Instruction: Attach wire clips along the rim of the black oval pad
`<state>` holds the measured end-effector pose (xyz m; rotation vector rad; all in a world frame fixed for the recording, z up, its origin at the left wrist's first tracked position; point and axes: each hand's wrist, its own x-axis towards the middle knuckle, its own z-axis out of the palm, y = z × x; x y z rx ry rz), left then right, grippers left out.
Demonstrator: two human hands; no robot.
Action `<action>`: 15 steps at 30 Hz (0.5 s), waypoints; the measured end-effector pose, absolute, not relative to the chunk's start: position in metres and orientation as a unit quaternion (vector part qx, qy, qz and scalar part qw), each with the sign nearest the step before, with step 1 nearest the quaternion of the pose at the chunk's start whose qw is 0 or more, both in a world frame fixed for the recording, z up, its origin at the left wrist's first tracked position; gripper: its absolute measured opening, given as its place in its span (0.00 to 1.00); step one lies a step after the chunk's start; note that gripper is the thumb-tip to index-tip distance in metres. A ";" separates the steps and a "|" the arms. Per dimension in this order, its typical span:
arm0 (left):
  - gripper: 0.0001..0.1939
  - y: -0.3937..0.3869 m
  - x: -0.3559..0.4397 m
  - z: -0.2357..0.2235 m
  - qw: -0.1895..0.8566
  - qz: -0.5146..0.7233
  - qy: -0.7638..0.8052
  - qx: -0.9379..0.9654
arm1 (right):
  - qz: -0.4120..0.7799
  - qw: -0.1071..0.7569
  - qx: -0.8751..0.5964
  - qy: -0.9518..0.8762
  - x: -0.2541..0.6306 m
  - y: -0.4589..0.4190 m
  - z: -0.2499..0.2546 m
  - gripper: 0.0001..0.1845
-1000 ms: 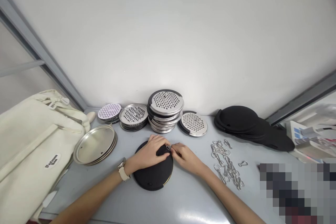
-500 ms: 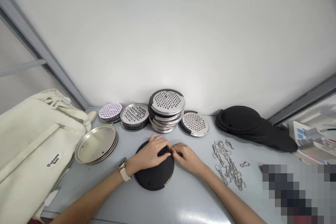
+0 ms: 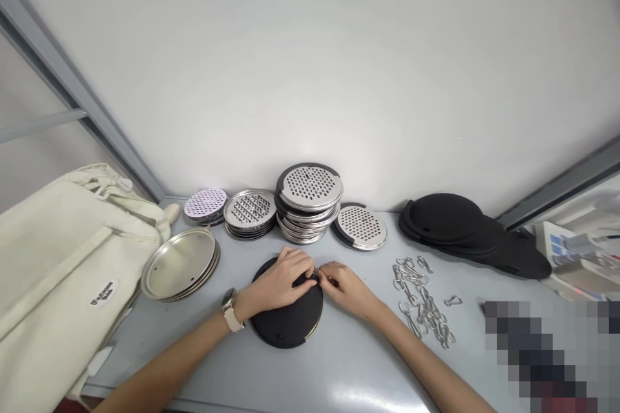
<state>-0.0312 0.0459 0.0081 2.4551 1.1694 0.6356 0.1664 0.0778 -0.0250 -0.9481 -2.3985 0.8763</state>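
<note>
A round black disc (image 3: 285,319) lies flat on the table in front of me, with a thin gold-coloured rim along its lower right edge and a small hole near the bottom. My left hand (image 3: 285,277) lies across its top, fingers curled at the upper right edge, gripping the disc. At that same edge my right hand (image 3: 341,285) pinches a small silvery metal piece. Most of this piece is hidden by the fingers, so its kind does not show. To the right lies a loose heap of metal snap hooks (image 3: 426,310).
Behind stand stacks of round graters (image 3: 310,187), some with black edging, and one grater pile (image 3: 361,227) beside them. Metal discs (image 3: 184,264) and a cream bag (image 3: 62,271) are on the left. Several black covers (image 3: 443,219) lie back right, near a white device (image 3: 557,248).
Both hands stay at the disc's upper right edge, with only slight finger movement. The whole view has shifted slightly.
</note>
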 end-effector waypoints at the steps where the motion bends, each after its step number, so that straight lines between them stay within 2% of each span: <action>1: 0.07 0.046 -0.031 0.008 0.176 0.224 0.414 0.865 | 0.314 0.207 -0.339 -0.862 0.166 0.078 -0.025 0.17; 8: 0.16 0.047 -0.033 0.007 0.191 0.225 0.393 0.871 | 0.312 0.214 -0.337 -0.862 0.166 0.079 -0.026 0.18; 15: 0.17 0.047 -0.033 0.007 0.197 0.229 0.398 0.866 | 0.310 0.214 -0.342 -0.861 0.166 0.078 -0.025 0.18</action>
